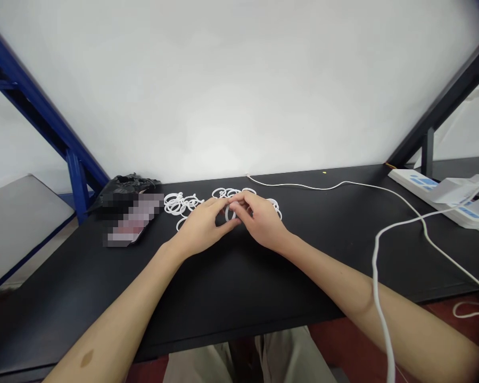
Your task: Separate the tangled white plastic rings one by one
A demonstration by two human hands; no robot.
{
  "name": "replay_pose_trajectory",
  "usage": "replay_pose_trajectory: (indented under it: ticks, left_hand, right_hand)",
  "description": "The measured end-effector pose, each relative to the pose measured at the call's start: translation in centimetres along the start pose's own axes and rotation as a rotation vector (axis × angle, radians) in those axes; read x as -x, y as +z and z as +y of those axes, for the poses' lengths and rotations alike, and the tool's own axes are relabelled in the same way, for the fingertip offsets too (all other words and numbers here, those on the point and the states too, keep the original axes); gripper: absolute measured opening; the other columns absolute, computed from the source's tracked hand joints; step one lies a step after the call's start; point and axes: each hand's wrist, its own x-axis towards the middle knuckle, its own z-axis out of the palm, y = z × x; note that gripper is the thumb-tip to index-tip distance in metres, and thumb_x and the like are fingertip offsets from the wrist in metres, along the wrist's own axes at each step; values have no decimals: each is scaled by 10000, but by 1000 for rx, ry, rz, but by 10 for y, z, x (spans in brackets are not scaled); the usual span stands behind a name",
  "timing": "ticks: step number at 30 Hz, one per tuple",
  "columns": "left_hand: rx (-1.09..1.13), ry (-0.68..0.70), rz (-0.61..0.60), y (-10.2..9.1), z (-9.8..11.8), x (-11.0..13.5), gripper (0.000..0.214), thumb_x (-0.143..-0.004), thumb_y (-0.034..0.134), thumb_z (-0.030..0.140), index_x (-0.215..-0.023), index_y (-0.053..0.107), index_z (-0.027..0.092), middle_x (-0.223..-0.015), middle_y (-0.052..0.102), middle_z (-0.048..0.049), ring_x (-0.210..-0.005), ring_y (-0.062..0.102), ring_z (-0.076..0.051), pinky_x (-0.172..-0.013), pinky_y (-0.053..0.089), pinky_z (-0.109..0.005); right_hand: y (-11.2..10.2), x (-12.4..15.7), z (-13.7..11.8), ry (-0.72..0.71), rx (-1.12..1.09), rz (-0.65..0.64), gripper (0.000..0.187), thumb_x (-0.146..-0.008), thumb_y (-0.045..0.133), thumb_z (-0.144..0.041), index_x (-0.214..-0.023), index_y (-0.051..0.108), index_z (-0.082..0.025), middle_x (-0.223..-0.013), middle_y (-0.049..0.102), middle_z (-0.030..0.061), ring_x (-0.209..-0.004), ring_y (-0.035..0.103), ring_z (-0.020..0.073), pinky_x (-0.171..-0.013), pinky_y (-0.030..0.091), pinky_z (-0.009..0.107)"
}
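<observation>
My left hand (203, 226) and my right hand (259, 219) meet over the black table, fingertips close together. Between them they hold a white ring (227, 214), its edge showing upright between the fingers and partly covered by them. It looks like a plastic curtain ring with a small eyelet. Just left of my left hand lies a loose pile of similar white rings (174, 205). More rings (232, 192) lie behind the hands, and a few (277, 207) show past my right hand's knuckles, partly hidden.
A black plastic bag (127, 186) and a blurred-out flat item (138, 221) are at the left. A white cable (323, 188) runs across the black table (231, 287) and over my right forearm. White-and-blue equipment (443, 199) stands at the right. Behind is a white wall (231, 96).
</observation>
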Motion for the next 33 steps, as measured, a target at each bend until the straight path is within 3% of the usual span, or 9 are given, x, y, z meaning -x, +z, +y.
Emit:
replay_pose_trajectory:
  ticks: [16,20,23,26,29,33]
  left_hand:
    - [4,27,-8,0,4,1,307,-874,586,442,-1101,617,238,-952,657,-40,-870,611,-221,-797,490,-359]
    - [-4,31,20,-3,0,-1,345,-884,568,442,-1159,605,238,-1008,667,-46,-906,613,-221,-817,491,-360]
    - [-74,-59,173,-10,-13,-4,408,-895,541,439,-1239,568,222,-1117,658,-67,-1031,598,-245,-904,468,-385]
    - [-217,-248,316,-17,-34,-5,429,-884,533,395,-1258,561,185,-1152,649,-106,-1140,540,-304,-974,429,-436]
    - [-346,-409,292,-19,-53,-3,460,-874,512,378,-1281,551,167,-1185,626,-160,-1155,509,-363,-967,418,-498]
    - [-500,-477,228,-13,-60,1,483,-878,472,379,-1296,553,152,-1225,585,-216,-1147,481,-425,-900,427,-557]
  right_hand:
    - [-4,-2,-1,-1,39,15,146,-918,535,-235,-811,633,-227,-804,690,-30,-656,562,111,-632,412,234]
    - [-3,-1,-1,38,33,41,140,-936,532,-316,-919,644,-234,-814,704,-23,-696,606,123,-671,443,250]
    - [-1,-1,1,99,69,52,235,-939,525,-372,-1114,605,-236,-866,707,-8,-715,625,131,-704,464,276]
    - [1,0,4,85,157,-5,252,-935,523,-357,-1135,599,-225,-917,689,18,-784,622,149,-753,475,304]
    - [2,2,6,51,226,-78,202,-932,521,-312,-1082,616,-217,-943,674,34,-893,614,173,-821,470,334]
    - [2,3,6,51,254,-132,171,-927,528,-293,-1038,625,-206,-957,672,42,-962,602,193,-857,457,354]
